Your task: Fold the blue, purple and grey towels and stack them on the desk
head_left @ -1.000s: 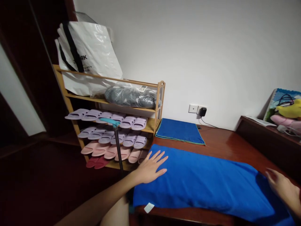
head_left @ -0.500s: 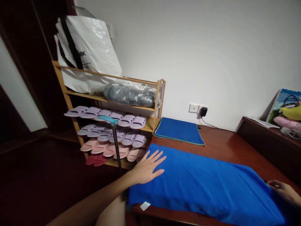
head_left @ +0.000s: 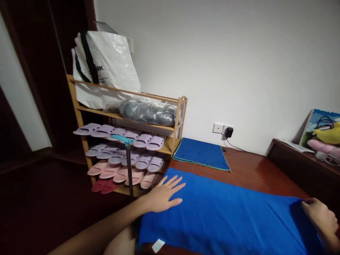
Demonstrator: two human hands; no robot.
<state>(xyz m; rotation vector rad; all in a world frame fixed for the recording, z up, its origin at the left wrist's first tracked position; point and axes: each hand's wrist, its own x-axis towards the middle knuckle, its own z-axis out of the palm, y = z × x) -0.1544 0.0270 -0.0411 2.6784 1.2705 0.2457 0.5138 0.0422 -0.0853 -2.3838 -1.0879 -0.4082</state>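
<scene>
the left hand [head_left: 164,195] is flat with its fingers spread on the near-left end of the big blue cloth [head_left: 225,212], and well apart from it the right hand [head_left: 320,214] pinches the cloth's far right corner. past the left hand lies a folded blue cloth [head_left: 202,154] on the brown table [head_left: 255,166], beside the shoe rack [head_left: 183,115].

Red-brown table [head_left: 255,166] | spread blue cloth [head_left: 225,210] | folded green-edged cloth [head_left: 201,153]
</scene>
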